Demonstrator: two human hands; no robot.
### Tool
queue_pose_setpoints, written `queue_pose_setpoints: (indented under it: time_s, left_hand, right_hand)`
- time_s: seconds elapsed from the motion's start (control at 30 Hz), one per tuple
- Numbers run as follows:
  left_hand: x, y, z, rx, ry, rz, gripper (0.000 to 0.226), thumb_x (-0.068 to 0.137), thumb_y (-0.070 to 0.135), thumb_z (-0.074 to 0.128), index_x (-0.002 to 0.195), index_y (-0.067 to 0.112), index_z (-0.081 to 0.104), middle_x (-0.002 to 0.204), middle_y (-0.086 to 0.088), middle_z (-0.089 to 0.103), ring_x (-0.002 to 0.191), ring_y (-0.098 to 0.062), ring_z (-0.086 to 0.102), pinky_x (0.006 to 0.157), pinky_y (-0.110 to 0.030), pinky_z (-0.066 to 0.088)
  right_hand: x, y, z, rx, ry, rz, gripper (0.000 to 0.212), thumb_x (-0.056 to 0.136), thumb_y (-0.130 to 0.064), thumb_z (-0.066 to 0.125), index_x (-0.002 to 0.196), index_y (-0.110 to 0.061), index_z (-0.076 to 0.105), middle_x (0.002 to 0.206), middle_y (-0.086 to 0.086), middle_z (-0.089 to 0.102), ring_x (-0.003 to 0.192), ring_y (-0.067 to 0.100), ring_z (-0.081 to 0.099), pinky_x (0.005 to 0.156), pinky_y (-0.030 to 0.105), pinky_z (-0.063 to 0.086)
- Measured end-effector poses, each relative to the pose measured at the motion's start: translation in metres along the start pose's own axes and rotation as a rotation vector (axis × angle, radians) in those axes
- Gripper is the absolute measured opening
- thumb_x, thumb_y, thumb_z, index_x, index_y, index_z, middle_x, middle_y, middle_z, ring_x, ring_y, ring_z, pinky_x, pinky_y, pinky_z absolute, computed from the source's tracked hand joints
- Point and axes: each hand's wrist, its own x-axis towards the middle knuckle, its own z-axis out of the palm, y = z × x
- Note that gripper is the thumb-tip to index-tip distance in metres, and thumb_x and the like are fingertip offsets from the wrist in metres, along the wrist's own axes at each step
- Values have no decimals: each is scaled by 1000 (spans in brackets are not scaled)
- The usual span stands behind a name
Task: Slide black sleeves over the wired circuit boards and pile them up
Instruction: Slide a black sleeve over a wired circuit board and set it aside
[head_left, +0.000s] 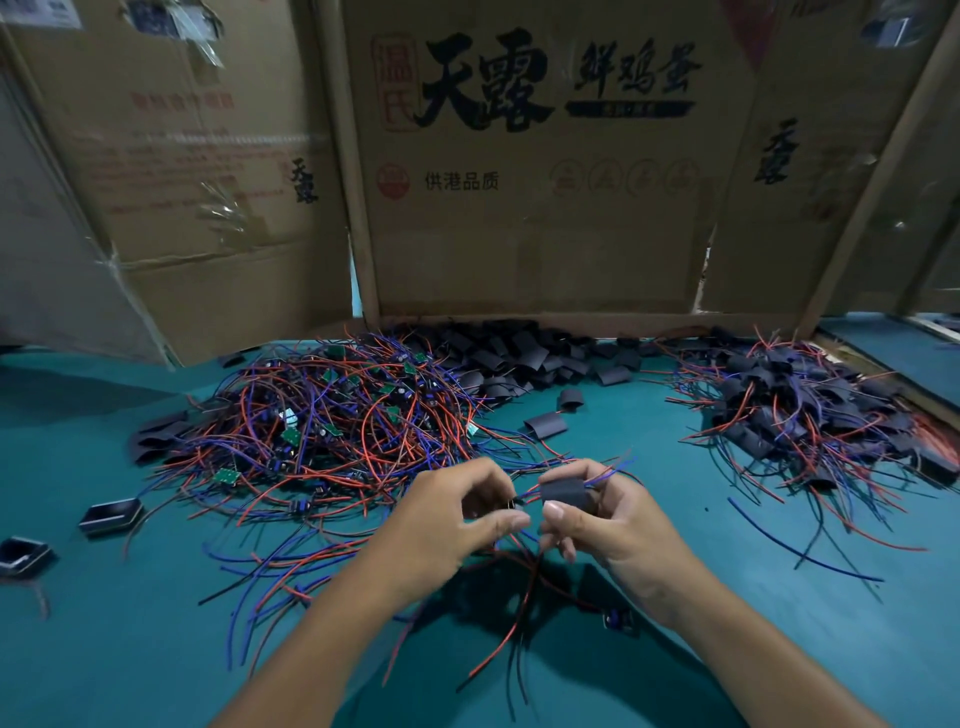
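My right hand (608, 525) grips a black sleeve (566, 493) between thumb and fingers, with red and blue wires poking out of its far end. My left hand (457, 514) pinches a small wired circuit board (515, 503) right at the sleeve's near opening; most of the board is hidden by my fingers. Its red, blue and black wires (511, 623) hang down below both hands. A tangled heap of bare wired boards (322, 426) lies to the left. Loose black sleeves (519, 358) are piled at the back. Sleeved boards (810, 415) are heaped at the right.
Cardboard walls (535, 197) close off the back of the teal table (130, 649). Two small dark open cases (110, 515) lie at the left edge. Two stray sleeves (545, 426) sit between the piles. Another board (618, 621) rests under my right wrist.
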Motion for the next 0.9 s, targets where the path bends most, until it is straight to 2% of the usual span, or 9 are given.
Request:
queue_pose_setpoints:
  time_s: [0.13,0.23,0.3,0.4,0.6,0.73,0.83,0.9]
  left_hand:
    - [1,1,1,-206,49,-50,23,82,8,79,98,10,63,89,-7,71,83,-12,66,80,-29,54]
    - [1,1,0,-256,56,-40,22,81,9,81,94,11,64,90,-11,71,84,-17,66,83,-40,53]
    - [1,3,1,-223,85,-10,20,78,16,83,89,16,66,83,-8,69,76,-14,62,77,-39,52]
    - [0,7,4,-112,141,43,19,75,23,82,86,23,65,76,-3,66,69,-17,62,69,-35,51]
    - [-1,16,9,150,206,243,16,78,18,78,85,19,64,81,9,60,76,-8,59,72,-20,46]
    - [-2,18,11,167,224,258,16,78,7,79,85,14,66,81,6,61,76,-8,59,72,-22,47]
    - [-3,20,12,210,234,275,15,78,3,76,86,12,67,83,4,61,75,-5,59,72,-20,48]
    - [-3,21,13,259,228,308,15,79,2,76,87,11,67,86,4,60,76,-6,58,73,-18,46]
  right_hand:
    - [-2,-2,-1,34,-13,-33,45,73,-14,79,108,0,55,72,11,68,65,27,67,50,23,46]
    - [-2,-4,1,52,10,-43,54,65,-24,83,106,-1,56,72,14,68,63,28,66,49,23,44]
    - [-2,-3,3,96,38,-43,52,64,-20,86,103,-2,57,68,16,66,59,27,64,48,22,42]
    - [-3,0,9,206,73,-20,43,65,-17,78,99,-1,56,63,15,61,51,23,60,44,22,38]
    - [-5,1,15,223,76,21,33,66,-14,76,93,-4,60,62,11,58,47,16,52,42,20,35]
    - [-6,1,14,209,88,57,26,66,-16,77,88,-10,65,66,10,54,52,14,41,46,19,30]
    - [-7,0,14,175,87,92,31,61,-17,84,88,-12,68,70,9,57,54,12,43,47,16,33]
    - [-7,1,15,106,94,83,32,64,-15,86,90,-10,67,68,7,57,55,14,38,47,19,29]
